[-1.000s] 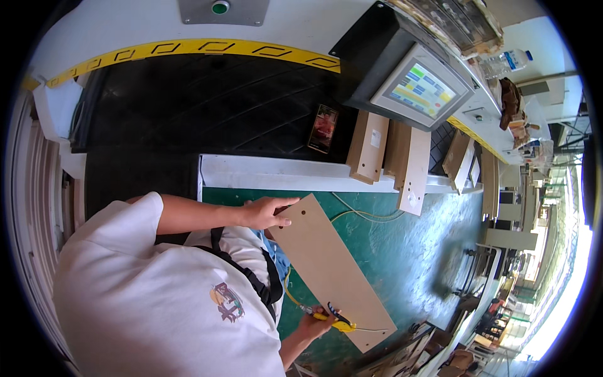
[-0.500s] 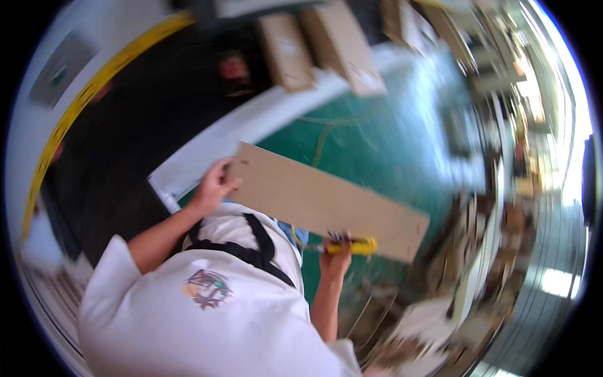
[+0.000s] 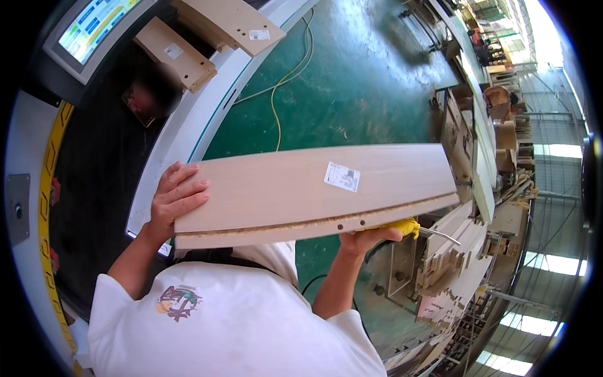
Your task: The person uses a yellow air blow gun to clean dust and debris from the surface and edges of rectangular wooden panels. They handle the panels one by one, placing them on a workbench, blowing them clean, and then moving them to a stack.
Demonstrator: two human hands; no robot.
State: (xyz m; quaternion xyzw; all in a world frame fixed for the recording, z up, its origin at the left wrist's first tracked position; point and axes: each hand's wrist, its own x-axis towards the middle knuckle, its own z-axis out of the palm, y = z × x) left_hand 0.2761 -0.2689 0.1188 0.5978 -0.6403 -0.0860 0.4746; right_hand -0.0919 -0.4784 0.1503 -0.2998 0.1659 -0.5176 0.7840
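A long pale wooden board (image 3: 270, 195) with a white label (image 3: 342, 176) on its broad face is held up in front of my body. One long edge faces me, with a groove along it and two small round holes. My left hand (image 3: 173, 200) grips the board's left end, fingers over the face. Under the right part of that edge is my right hand (image 3: 363, 239), closed around a yellow air blow gun (image 3: 408, 227) and supporting the board. The gun's thin metal nozzle points right; its grip is mostly hidden by the board and my hand.
Labelled boards (image 3: 173, 51) lie on a black-topped machine bed (image 3: 94, 163) with a white edge, beside a screen (image 3: 94, 25). A yellow hose (image 3: 276, 107) runs across the green floor (image 3: 352, 81). Stacks of cut wood (image 3: 449, 251) stand at right.
The board has been turned so its labelled face and grooved edge now show, and it is closer to me. My view has swung right, bringing the machine screen into sight at upper left.
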